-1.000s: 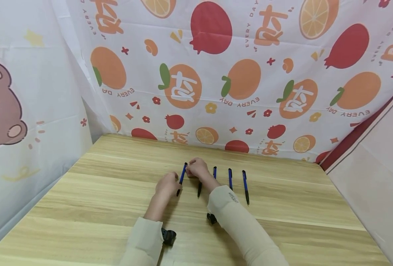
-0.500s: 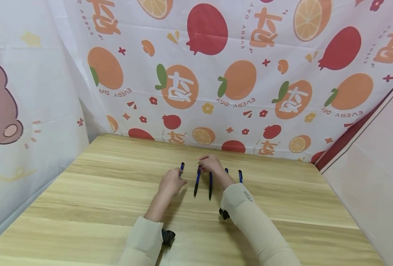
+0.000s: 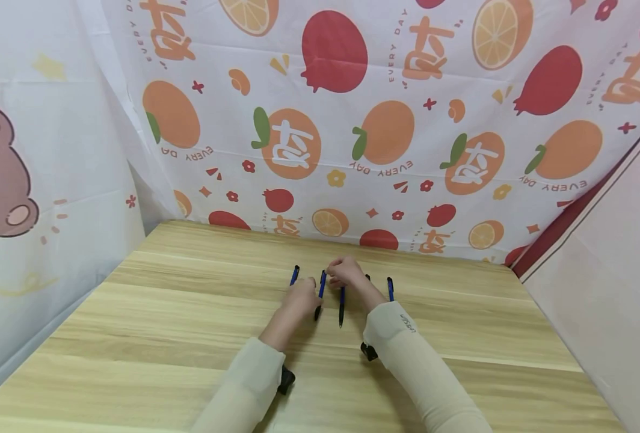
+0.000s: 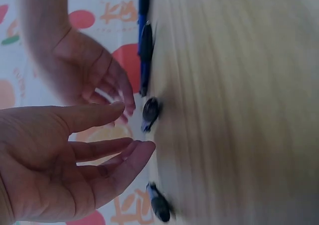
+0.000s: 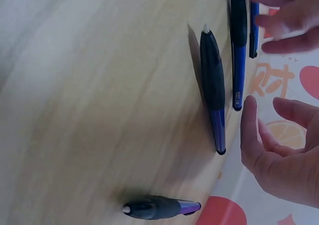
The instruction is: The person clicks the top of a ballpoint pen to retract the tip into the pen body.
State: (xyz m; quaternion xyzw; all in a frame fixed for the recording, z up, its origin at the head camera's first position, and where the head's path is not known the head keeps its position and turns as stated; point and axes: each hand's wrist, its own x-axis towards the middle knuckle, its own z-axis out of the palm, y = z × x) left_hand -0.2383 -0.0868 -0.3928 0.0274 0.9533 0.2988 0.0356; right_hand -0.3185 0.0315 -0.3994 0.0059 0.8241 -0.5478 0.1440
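Several blue pens with black grips lie side by side in a row on the wooden table. My left hand [image 3: 300,300] reaches over the leftmost pen [image 3: 295,275], hiding its lower part, with fingertips by the grip of the second pen [image 3: 321,285]. In the left wrist view, the thumb and fingers of the left hand [image 4: 99,160] stand apart around the near end of a pen [image 4: 150,112]. Fingers of my right hand [image 3: 347,273] are at the second pen's top end and overlap the third pen [image 3: 342,307]. In the right wrist view, the right hand [image 5: 284,155] has loosely bent, parted fingers.
To the right lies another pen [image 3: 390,288], its lower part behind the right sleeve [image 3: 406,343]. A fruit-print cloth [image 3: 309,120] hangs behind the table's [image 3: 190,313] far edge. A pale panel [image 3: 612,258] borders the right side.
Both hands have moved right, from the leftmost pen to the second one. The left hand follows the right and now covers part of the leftmost pen. The head view has shifted slightly.
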